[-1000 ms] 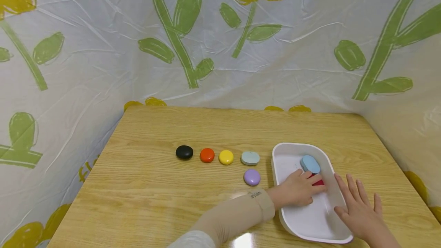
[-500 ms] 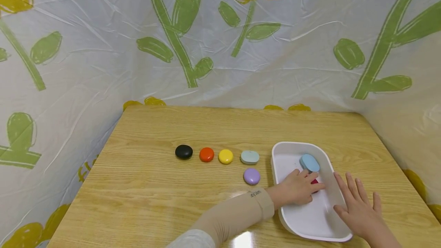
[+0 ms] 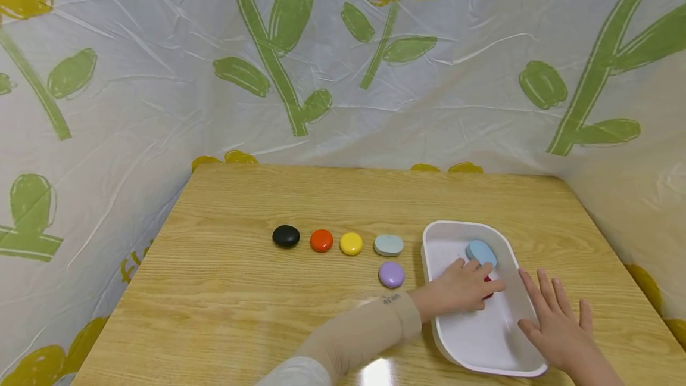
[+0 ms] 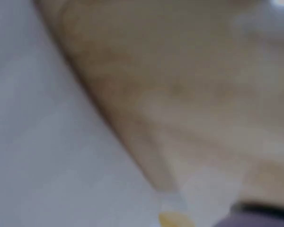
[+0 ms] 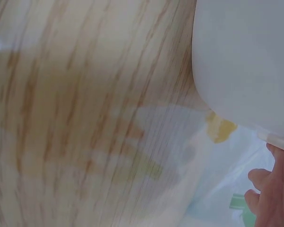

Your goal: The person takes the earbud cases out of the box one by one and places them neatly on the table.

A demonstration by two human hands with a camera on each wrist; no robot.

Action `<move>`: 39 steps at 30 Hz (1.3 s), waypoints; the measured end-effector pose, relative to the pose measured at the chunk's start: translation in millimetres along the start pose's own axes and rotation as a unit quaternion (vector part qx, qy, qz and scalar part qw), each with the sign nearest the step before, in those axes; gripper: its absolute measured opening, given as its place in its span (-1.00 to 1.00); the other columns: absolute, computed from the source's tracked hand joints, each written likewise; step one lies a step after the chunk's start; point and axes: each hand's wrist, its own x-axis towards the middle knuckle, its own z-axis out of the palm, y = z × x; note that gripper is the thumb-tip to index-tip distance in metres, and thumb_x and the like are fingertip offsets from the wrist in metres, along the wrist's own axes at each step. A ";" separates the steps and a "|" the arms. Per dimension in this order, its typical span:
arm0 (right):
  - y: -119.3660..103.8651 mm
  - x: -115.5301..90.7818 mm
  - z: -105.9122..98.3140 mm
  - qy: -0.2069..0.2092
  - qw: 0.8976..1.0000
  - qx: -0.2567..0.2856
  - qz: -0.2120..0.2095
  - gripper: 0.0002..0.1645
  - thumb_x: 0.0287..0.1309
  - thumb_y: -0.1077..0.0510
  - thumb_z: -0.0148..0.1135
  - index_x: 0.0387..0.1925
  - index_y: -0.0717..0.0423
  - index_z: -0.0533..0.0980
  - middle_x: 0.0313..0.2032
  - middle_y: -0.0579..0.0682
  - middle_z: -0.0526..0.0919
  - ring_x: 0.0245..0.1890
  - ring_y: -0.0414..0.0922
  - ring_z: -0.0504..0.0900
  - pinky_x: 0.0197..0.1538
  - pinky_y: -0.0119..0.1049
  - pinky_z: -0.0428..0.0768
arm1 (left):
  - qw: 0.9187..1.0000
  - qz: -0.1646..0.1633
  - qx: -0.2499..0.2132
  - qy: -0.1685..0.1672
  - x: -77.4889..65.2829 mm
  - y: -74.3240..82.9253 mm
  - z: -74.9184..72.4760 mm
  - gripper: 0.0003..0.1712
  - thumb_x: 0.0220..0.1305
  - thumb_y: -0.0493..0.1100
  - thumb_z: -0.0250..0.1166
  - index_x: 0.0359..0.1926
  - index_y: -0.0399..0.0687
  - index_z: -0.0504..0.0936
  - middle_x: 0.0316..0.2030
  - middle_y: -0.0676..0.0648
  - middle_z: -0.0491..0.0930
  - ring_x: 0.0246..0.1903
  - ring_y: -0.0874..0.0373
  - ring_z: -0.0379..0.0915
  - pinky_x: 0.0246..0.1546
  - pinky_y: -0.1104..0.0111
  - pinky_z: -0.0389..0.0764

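Note:
My left hand [image 3: 462, 286] reaches into the white plastic tray [image 3: 527, 368] in the head view. Its fingers hold a dark red piece [image 3: 488, 286], mostly hidden beneath them. Just behind the fingertips, a light blue oval piece [image 3: 481, 252] lies in the tray. My right hand [image 3: 563, 332] rests along the tray's right rim with fingers spread and straight. In the right wrist view, fingers [image 5: 273, 189] show by the rim at lower right. The left wrist view is blurred and shows no fingers.
Left of the tray, a black piece [image 3: 286, 236], a red piece [image 3: 321, 240], a yellow piece [image 3: 351, 243] and a pale grey-green piece [image 3: 388, 245] form a row on the wooden table [image 3: 241, 314]. A purple piece [image 3: 392, 275] sits in front. Flower-printed sheets [image 3: 455, 100] enclose the table.
My left hand has shifted slightly left and back in the tray. The dark red piece has come a little toward me and is more covered by the fingers. My right hand stays put.

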 end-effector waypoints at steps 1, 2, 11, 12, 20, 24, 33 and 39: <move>0.1 -0.1 0.3 0.001 1.000 -0.001 -0.001 0.07 0.10 0.16 0.09 0.41 -0.17 -0.39 0.39 0.14 -0.48 0.33 0.10 -0.61 0.09 0.33 -0.58 | 1.000 -0.002 0.000 0.008 -1.4 -2.5 -1.6 -0.55 0.26 0.23 0.02 0.16 0.55 0.22 0.04 0.23 0.21 -0.06 0.35 0.19 -0.21 0.50 0.27; 0.2 -0.2 0.5 0.001 1.000 -0.002 -0.001 0.07 0.10 0.16 0.09 0.41 -0.17 -0.39 0.39 0.14 -0.48 0.33 0.08 -0.62 0.09 0.33 -0.59 | 1.000 -0.004 0.005 0.017 -3.2 -5.4 -3.4 -0.55 0.24 0.23 0.03 0.16 0.54 0.22 0.02 0.22 0.22 -0.09 0.35 0.20 -0.25 0.51 0.27; 1.9 0.3 -0.4 -0.019 1.000 0.004 0.006 0.05 0.15 0.12 0.07 0.40 -0.15 -0.42 0.37 0.13 -0.54 0.30 0.06 -0.68 0.08 0.30 -0.64 | 0.997 -0.059 0.003 0.050 -39.7 -40.5 -26.8 -0.56 0.22 0.17 0.08 0.12 0.49 0.24 -0.01 0.18 0.22 -0.10 0.28 0.18 -0.23 0.47 0.27; 2.0 0.3 -0.7 -0.021 1.000 0.006 0.007 0.05 0.15 0.12 0.07 0.40 -0.15 -0.42 0.37 0.14 -0.53 0.30 0.06 -0.68 0.08 0.30 -0.65 | 0.997 -0.062 0.004 0.055 -45.7 -44.9 -28.2 -0.57 0.22 0.15 0.08 0.11 0.48 0.24 -0.03 0.17 0.23 -0.11 0.27 0.18 -0.21 0.46 0.27; 0.6 1.4 -2.7 -0.032 0.999 0.011 0.014 0.03 0.16 0.11 0.04 0.40 -0.14 -0.42 0.37 0.19 -0.50 0.31 0.14 -0.64 0.07 0.31 -0.64 | 0.992 -0.082 0.032 0.096 -95.2 -77.1 -26.0 -0.62 0.22 0.12 0.10 0.07 0.40 0.30 -0.05 0.09 0.31 -0.14 0.18 0.28 -0.14 0.38 0.34; -0.2 1.7 -3.3 -0.034 0.999 0.013 0.017 0.04 0.16 0.11 0.05 0.40 -0.13 -0.42 0.37 0.19 -0.51 0.30 0.16 -0.64 0.07 0.31 -0.65 | 0.991 -0.087 0.011 0.100 -115.7 -89.1 -15.1 -0.62 0.19 0.05 0.14 0.05 0.39 0.34 0.00 0.06 0.34 -0.10 0.13 0.34 -0.08 0.32 0.38; -1.8 2.9 -5.8 -0.044 0.999 0.019 0.024 0.04 0.16 0.10 0.05 0.40 -0.13 -0.44 0.36 0.25 -0.48 0.30 0.19 -0.63 0.06 0.31 -0.66 | 0.994 -0.071 0.000 0.088 -151.7 -104.5 20.1 -0.58 0.11 0.15 0.24 0.01 0.37 0.41 -0.07 0.02 0.39 -0.18 0.09 0.38 -0.24 0.34 0.41; -4.3 3.7 -7.2 -0.049 0.998 0.023 0.029 0.05 0.16 0.11 0.06 0.40 -0.13 -0.43 0.36 0.26 -0.47 0.30 0.19 -0.64 0.06 0.30 -0.68 | 0.996 -0.070 -0.018 0.050 -166.1 -113.3 36.8 -0.58 0.15 0.08 0.22 0.07 0.37 0.43 -0.06 -0.02 0.40 -0.23 0.06 0.38 -0.22 0.26 0.43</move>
